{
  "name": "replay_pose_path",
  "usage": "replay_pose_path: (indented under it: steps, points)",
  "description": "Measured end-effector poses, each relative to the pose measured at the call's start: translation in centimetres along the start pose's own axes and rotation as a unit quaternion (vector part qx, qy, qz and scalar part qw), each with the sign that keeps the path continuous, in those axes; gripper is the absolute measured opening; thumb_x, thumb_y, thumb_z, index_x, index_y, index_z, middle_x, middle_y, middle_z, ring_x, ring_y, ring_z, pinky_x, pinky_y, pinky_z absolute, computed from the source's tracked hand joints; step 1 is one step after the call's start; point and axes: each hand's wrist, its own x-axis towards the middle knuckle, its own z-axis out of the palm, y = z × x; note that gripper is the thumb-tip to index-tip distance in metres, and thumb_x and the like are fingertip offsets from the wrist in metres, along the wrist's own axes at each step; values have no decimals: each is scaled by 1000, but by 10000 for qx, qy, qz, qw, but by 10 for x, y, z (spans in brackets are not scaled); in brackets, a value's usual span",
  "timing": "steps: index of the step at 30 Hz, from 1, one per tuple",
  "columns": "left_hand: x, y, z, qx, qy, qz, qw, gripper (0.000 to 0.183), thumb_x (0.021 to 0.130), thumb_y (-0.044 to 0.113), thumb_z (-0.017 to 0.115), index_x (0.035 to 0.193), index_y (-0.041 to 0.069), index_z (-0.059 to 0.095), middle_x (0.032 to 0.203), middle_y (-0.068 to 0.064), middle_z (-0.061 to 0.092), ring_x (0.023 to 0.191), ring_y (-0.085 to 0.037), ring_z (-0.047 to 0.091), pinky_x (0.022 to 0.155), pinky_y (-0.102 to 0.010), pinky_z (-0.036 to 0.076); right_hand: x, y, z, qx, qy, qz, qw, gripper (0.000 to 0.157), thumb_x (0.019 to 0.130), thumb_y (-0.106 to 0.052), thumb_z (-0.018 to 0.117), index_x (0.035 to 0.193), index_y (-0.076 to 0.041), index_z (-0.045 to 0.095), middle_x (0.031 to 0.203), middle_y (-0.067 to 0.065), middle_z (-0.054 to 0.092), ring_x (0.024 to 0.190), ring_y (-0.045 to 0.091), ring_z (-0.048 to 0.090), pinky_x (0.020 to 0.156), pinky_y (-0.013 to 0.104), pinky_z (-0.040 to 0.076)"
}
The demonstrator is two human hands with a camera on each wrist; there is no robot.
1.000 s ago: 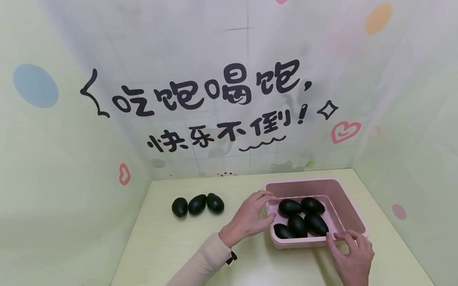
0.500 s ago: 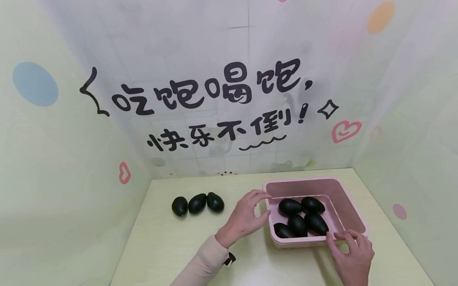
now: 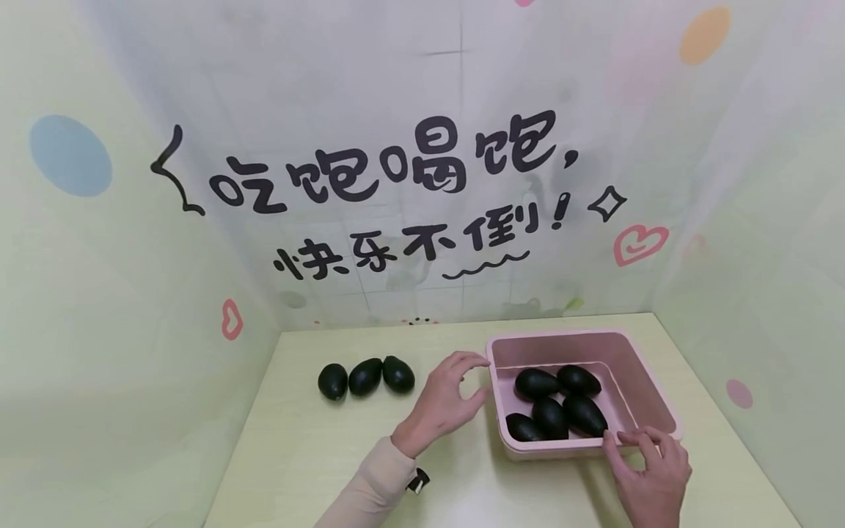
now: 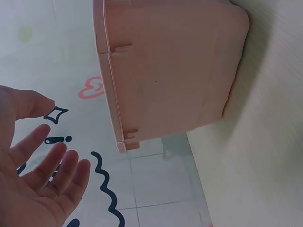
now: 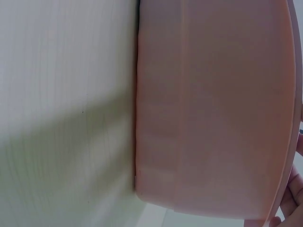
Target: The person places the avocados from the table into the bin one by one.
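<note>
A pink plastic bin (image 3: 584,444) stands on the right of the table, holding several dark avocados (image 3: 550,418). My left hand (image 3: 444,400) hovers just off the bin's left rim, fingers and thumb spread apart with nothing between them. In the left wrist view, that left hand (image 4: 42,175) is clear of the bin's outer wall (image 4: 165,71). At the near right corner, my right hand (image 3: 650,469) holds the bin's front rim. Only some fingertips of the right hand (image 5: 294,189) show past the rim in the right wrist view.
Three more dark avocados (image 3: 366,377) lie in a row on the left part of the pale table (image 3: 317,455). A printed backdrop wall (image 3: 396,293) rises behind the table, with side walls left and right.
My left hand has drawn back leftward from over the bin's left rim to just outside it. The right hand, bin and avocados have stayed put.
</note>
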Motion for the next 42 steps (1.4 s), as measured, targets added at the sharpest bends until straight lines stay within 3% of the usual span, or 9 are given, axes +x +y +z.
replay_pose_path:
  steps: [7,14,20,32,42]
  points:
    - [-1,-6,1,-82,116,-93,9999,35,95,19,76,130,13,73,135,-2,70,122,-19,67,94,-33,60,0,2,-4,-148,-307,37,9994,48,89,-41,71,78,5,71,92,25,60,116,-19,31,85,51,30]
    - [-5,-13,4,-196,275,-152,9993,33,95,17,77,128,12,73,132,-4,70,118,-25,68,92,-44,62,1,-1,-4,-123,-251,97,9996,36,83,-30,75,79,5,72,93,25,60,117,-17,31,89,50,30]
    - [-8,-16,7,-106,425,-117,9990,32,94,16,77,126,13,73,131,-4,71,114,-24,68,91,-36,61,2,-4,-4,-50,-155,107,9998,28,79,-22,77,78,5,71,91,22,60,115,-17,33,91,46,30]
    - [-17,-39,5,-28,774,-664,9948,32,93,14,78,125,14,74,131,-5,72,113,-26,69,89,-36,61,1,-4,-3,-1,-163,118,9998,27,78,-21,77,78,6,71,91,21,60,115,-17,33,92,44,29]
    - [-25,-60,7,54,828,-988,9916,32,94,15,78,126,15,74,132,-4,71,114,-25,68,90,-38,60,-4,1,4,-2,150,153,9998,16,71,-9,82,76,3,73,91,23,64,114,-11,36,93,37,27]
